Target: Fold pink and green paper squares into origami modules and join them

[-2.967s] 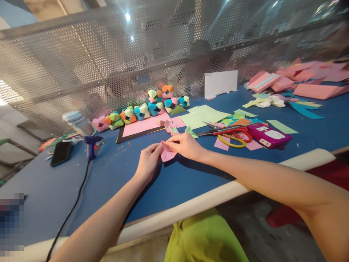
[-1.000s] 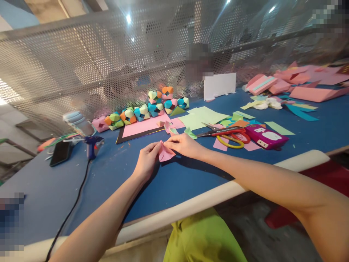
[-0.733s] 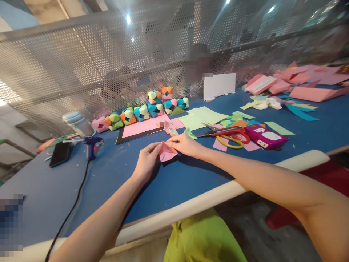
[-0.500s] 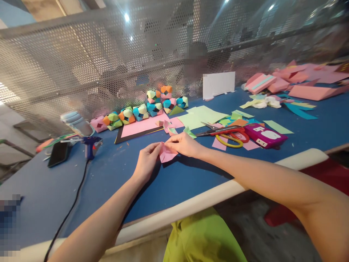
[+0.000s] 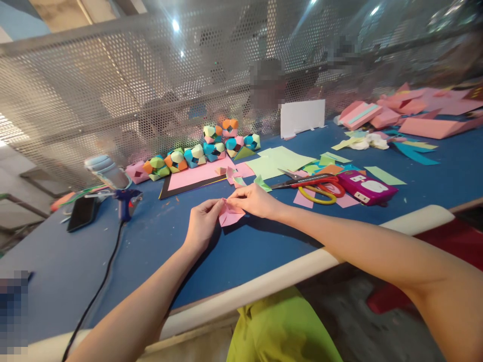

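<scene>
A small creased piece of pink paper point(image 5: 231, 215) is held between both hands, just above the blue table point(image 5: 241, 266). My left hand point(image 5: 204, 221) pinches its left upper edge between thumb and fingers. From the other side, my right hand point(image 5: 254, 201) is closed on its top edge. The paper's lower part fans out towards me, with fold lines showing. Behind my hands lie folded pink and green paper pieces point(image 5: 234, 177). Two pairs of scissors, one with red handles point(image 5: 337, 185) and one with yellow handles point(image 5: 319, 196), rest right of my right hand.
Several colourful folded paper balls point(image 5: 194, 155) line the mesh partition point(image 5: 113, 95). A blue glue gun point(image 5: 124, 203), a phone point(image 5: 82, 213) and a jar point(image 5: 105, 171) stand left. A purple case point(image 5: 366, 188), green sheets point(image 5: 281, 160) and a pink paper pile point(image 5: 407, 108) lie right.
The pink paper's lower part has shifted slightly left and spread a little wider. Both hands keep their pinch on it, almost in the same place.
</scene>
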`<state>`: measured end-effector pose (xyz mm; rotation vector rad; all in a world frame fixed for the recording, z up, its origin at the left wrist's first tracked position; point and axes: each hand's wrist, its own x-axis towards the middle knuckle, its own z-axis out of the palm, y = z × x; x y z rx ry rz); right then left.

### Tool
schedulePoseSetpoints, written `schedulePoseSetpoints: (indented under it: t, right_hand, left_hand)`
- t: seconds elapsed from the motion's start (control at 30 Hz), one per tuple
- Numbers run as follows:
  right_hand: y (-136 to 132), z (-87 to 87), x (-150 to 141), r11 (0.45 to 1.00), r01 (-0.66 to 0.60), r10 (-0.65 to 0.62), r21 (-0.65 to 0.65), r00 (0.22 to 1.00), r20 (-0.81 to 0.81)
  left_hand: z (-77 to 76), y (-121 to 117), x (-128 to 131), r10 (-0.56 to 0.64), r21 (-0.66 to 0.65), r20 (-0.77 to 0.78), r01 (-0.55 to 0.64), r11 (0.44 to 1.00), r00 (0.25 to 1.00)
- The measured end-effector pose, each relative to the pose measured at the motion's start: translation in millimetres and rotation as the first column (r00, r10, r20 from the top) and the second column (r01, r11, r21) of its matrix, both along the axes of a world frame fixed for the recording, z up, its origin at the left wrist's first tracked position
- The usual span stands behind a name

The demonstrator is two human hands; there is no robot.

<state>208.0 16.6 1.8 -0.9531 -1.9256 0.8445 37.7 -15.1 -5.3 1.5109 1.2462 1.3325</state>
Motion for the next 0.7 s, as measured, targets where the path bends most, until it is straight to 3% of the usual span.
schedulePoseSetpoints:
  t: [0.27, 0.43, 0.57, 0.7]
  right_hand:
    - [-6.4, -0.8, -4.0, 1.000, 0.010, -0.009, 0.030, 1.000, -0.026]
    - [-16.0, 3.7, -5.8, 0.995, 0.045, -0.044, 0.086, 0.999, -0.018]
    - [-16.7, 6.8, -5.1, 0.992, 0.010, -0.007, 0.129, 1.000, -0.026]
    - [-13.7, 7.2, -3.8, 0.997, 0.007, -0.008, 0.078, 1.000, 0.014]
  left_hand:
    - [8.6, -7.5, 1.8, 0.061, 0.088, -0.207, -0.043, 0.995, 0.976]
    - [11.2, -8.6, 4.1, 0.059, 0.100, -0.194, -0.040, 0.994, 0.979]
    - [12.3, -8.2, 3.7, 0.134, 0.133, -0.185, -0.111, 0.985, 0.974]
    - [11.8, -7.5, 2.6, 0.165, 0.153, -0.194, -0.137, 0.979, 0.967]
